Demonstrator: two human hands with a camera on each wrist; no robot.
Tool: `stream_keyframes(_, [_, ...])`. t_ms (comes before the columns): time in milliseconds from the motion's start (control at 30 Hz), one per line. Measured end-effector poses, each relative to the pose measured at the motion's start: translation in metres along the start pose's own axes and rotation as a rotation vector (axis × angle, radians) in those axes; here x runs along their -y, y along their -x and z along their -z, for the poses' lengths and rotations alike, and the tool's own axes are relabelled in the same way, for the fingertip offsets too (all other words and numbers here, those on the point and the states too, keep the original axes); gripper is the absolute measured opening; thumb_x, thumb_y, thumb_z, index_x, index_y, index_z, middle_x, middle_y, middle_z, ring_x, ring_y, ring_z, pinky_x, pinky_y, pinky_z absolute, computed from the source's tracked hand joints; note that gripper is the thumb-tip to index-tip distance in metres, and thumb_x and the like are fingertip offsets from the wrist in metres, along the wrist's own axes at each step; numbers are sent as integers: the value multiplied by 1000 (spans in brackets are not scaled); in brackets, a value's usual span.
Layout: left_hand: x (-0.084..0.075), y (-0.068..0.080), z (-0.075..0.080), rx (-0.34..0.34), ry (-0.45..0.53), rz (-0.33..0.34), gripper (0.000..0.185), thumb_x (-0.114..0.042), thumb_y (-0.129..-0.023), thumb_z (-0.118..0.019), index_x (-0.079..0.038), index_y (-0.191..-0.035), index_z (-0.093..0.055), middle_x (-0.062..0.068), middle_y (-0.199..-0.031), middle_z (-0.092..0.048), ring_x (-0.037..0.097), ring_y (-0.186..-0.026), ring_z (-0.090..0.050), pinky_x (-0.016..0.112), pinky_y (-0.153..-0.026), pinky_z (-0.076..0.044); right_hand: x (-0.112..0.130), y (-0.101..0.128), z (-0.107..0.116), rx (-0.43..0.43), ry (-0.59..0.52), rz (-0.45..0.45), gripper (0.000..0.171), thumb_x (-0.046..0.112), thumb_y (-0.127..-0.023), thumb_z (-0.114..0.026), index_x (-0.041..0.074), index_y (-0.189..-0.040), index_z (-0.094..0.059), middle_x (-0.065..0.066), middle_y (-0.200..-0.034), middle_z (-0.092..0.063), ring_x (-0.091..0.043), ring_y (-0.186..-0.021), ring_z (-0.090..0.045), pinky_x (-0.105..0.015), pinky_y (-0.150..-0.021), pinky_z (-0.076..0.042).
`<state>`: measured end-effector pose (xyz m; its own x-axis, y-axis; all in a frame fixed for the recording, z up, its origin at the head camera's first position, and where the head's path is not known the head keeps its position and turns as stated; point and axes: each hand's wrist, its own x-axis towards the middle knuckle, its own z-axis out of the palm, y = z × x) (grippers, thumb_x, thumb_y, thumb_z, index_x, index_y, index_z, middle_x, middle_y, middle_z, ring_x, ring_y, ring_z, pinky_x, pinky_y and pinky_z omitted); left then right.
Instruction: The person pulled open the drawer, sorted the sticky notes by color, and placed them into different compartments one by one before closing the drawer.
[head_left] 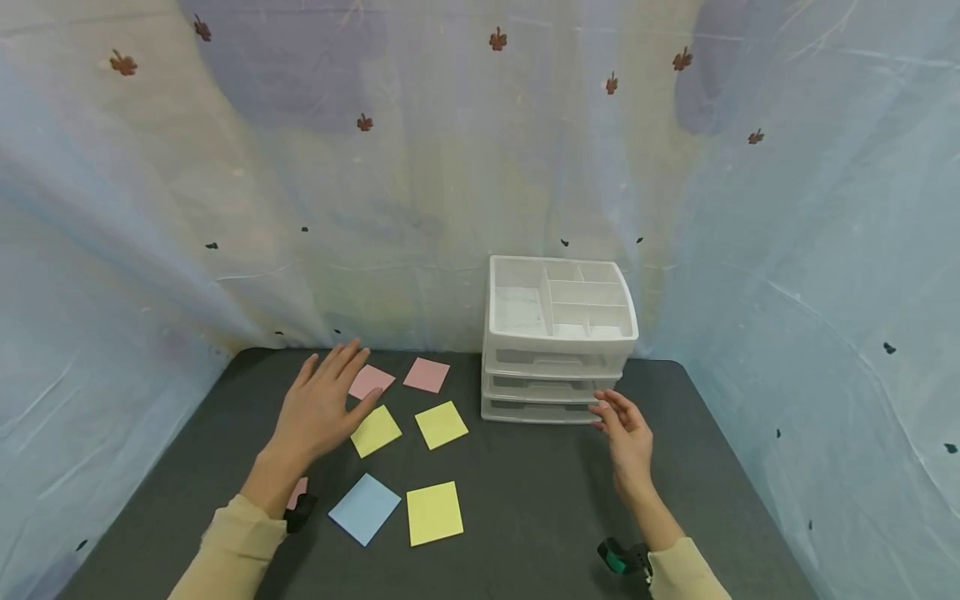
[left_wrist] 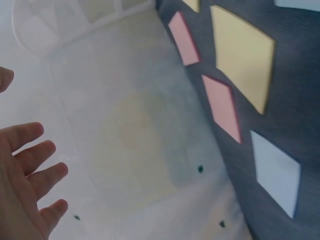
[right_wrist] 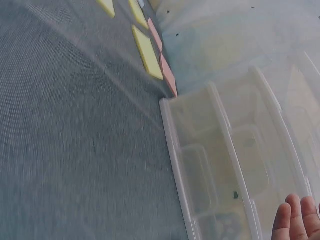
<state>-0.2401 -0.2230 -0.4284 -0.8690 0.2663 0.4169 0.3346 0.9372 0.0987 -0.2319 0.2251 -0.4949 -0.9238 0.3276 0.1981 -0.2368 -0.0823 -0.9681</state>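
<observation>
My left hand (head_left: 318, 408) is held over the left part of the dark table, fingers spread and straight, holding nothing. Below and beside it lie pads of sticky notes: a pink pad (head_left: 372, 381), a second pink pad (head_left: 427, 375), several yellow pads (head_left: 441, 425) and a blue pad (head_left: 365, 509). Another pink pad (head_left: 295, 497) is mostly covered by my left wrist. My right hand (head_left: 628, 437) hovers in front of the white plastic drawer unit (head_left: 555, 367), its fingers loosely bent with nothing between them. Whether the fingertips touch a drawer front is hard to tell.
The unit has three stacked drawers, all closed, beneath a divided top tray (head_left: 517, 310). A pale patterned curtain (head_left: 420, 208) hangs behind and at both sides of the dark tabletop (head_left: 525, 500).
</observation>
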Motion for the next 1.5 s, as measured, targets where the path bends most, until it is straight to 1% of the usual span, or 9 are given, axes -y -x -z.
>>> stream_keyframes(100, [-7, -10, 0, 2, 4, -12, 75, -53, -102, -59, -7, -159, -41, 14, -167, -34, 37, -153, -31, 63, -123, -19, 0, 0, -8, -6, -48, -27, 41, 14, -106, -62, -8, -140, -55, -9, -127, -70, -11, -101, -72, -29, -88, -59])
stream_keyframes(333, [-26, -35, 1, -17, 23, -60, 75, -53, -102, -58, -10, -161, -40, 12, -167, -34, 34, -153, -32, 61, -124, -18, -4, -4, -24, -16, -172, -110, 41, 16, -106, -62, -5, -140, -53, -6, -125, -71, -12, -99, -72, -26, -85, -58])
stream_keyframes(500, [-40, -52, 3, -29, 31, -114, 74, -52, -103, -56, -9, -161, -40, 12, -167, -35, 34, -152, -34, 61, -124, -20, -4, -5, -33, -4, -206, -124, 39, 15, -107, -62, -4, -139, -54, -6, -126, -72, -14, -101, -72, -28, -86, -58])
stream_keyframes(600, [-49, -62, 3, -47, 31, -147, 74, -51, -102, -58, -8, -160, -41, 12, -166, -36, 34, -152, -35, 61, -124, -21, -3, -6, -38, 2, -216, -110, 38, 15, -107, -61, -4, -139, -54, -6, -124, -72, -14, -101, -72, -29, -86, -59])
stream_keyframes(767, [-64, -80, 2, -52, 41, -186, 74, -52, -103, -58, -11, -161, -39, 9, -168, -34, 32, -152, -35, 57, -125, -22, -1, -8, -46, 7, -250, -99, 38, 14, -107, -61, -6, -139, -55, -10, -125, -72, -14, -99, -73, -29, -86, -59])
stream_keyframes(933, [-77, -94, 1, -49, 55, -224, 72, -52, -104, -55, -12, -162, -37, 8, -168, -34, 30, -153, -34, 56, -124, -23, 1, -8, -51, 28, -282, -134, 42, 15, -106, -62, -7, -142, -52, -7, -123, -74, -14, -100, -73, -29, -87, -59])
stream_keyframes(1167, [-94, -116, -2, -90, 60, -274, 70, -51, -105, -56, -10, -159, -42, 11, -165, -39, 30, -151, -38, 55, -124, -26, 8, -12, -58, 58, -346, -200, 48, 17, -107, -62, -4, -148, -49, -4, -124, -74, -14, -106, -72, -27, -91, -58])
stream_keyframes(1333, [-104, -130, -6, -86, 47, -292, 69, -51, -105, -54, -10, -159, -42, 10, -164, -40, 29, -150, -39, 54, -123, -28, 11, -17, -66, 53, -396, -245, 48, 15, -108, -60, -6, -149, -48, -2, -118, -77, -12, -100, -74, -26, -89, -58])
stream_keyframes(1500, [-112, -143, -10, -41, 38, -295, 70, -54, -107, -50, -13, -162, -38, 8, -167, -35, 28, -153, -34, 53, -124, -27, 13, -24, -75, 28, -419, -276, 42, 14, -108, -58, -5, -145, -47, -2, -111, -78, -13, -96, -74, -25, -85, -58])
